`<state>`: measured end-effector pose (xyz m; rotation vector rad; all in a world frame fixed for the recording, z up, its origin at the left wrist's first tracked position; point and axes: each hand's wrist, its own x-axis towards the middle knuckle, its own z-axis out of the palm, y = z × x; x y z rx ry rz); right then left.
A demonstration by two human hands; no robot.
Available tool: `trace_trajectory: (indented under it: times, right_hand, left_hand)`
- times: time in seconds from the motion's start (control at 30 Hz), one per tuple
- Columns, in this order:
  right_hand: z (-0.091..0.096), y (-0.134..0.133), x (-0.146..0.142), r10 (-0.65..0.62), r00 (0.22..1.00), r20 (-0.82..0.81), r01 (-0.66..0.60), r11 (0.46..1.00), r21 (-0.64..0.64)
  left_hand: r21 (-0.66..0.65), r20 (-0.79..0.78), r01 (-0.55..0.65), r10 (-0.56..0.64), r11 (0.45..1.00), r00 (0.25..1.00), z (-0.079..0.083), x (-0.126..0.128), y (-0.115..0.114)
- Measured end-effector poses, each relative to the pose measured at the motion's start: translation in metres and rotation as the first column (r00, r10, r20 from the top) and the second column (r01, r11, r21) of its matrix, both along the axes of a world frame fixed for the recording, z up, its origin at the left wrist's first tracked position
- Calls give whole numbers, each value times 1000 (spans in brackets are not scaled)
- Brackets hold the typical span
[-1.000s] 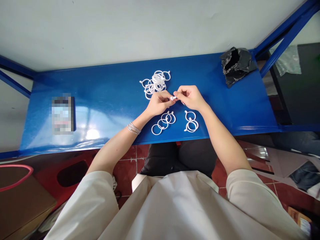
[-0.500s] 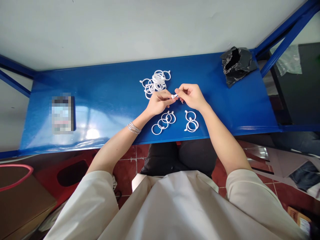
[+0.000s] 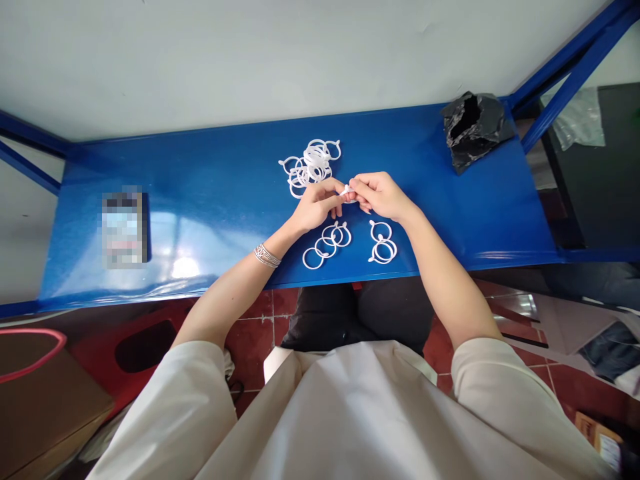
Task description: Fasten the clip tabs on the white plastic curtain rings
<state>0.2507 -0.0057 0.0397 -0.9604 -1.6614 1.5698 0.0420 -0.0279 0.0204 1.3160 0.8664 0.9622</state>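
Over the middle of a blue shelf (image 3: 215, 193), my left hand (image 3: 316, 205) and my right hand (image 3: 381, 195) meet fingertip to fingertip. Both pinch one small white plastic ring piece (image 3: 345, 192) between them; most of it is hidden by the fingers. Just behind the hands lies a loose pile of white rings (image 3: 310, 165). Nearer me, below the hands, lie two small groups of white rings, one at the left (image 3: 327, 243) and one at the right (image 3: 383, 243). A silver bracelet (image 3: 266, 256) is on my left wrist.
A crumpled black plastic bag (image 3: 473, 127) sits at the shelf's back right corner. A phone-like flat object (image 3: 124, 228) lies at the left. Blue frame struts (image 3: 570, 67) rise at the right. Below are my knees, red floor tiles and a cardboard box (image 3: 45, 407).
The hands stayed over the same spot; the fingers shifted slightly, drawing closer together around the white piece. The rings on the shelf have not moved.
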Motion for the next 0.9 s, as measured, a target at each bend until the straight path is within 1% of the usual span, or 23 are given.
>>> trace_trajectory:
  times: [0.07,0.1,0.17,0.23,0.37,0.5,0.7,0.8,0.9]
  right_hand:
    - [1,-2,-4,13,998,-57,-19,995,-97]
    - [1,-3,-6,18,996,-84,-30,989,-144]
    - [1,-5,-12,18,992,-126,-45,976,-211]
    - [0,-7,-18,7,987,-159,-44,971,-233]
    - [-2,-10,-26,-42,980,-192,-1,975,-221]
    - [2,-11,-28,-109,980,-168,69,972,-226]
    - [3,-11,-26,-86,986,-145,57,980,-193]
    - [0,-10,-24,-81,986,-146,59,987,-152]
    - [-1,-9,-23,-67,988,-138,56,995,-84]
  left_hand:
    - [-103,65,89,-82,991,995,3,1,-1]
    - [-143,101,117,-103,983,990,4,2,-2]
    - [-184,161,136,-107,973,981,6,5,-3]
    - [-191,189,139,-102,972,977,7,7,-4]
    - [-160,215,133,-97,978,972,10,9,-5]
    - [-130,221,117,-86,985,972,13,8,-5]
    - [-163,213,143,-106,976,971,12,5,-4]
    - [-145,222,152,-118,978,968,11,6,-4]
    - [-153,196,140,-109,978,975,11,6,-4]
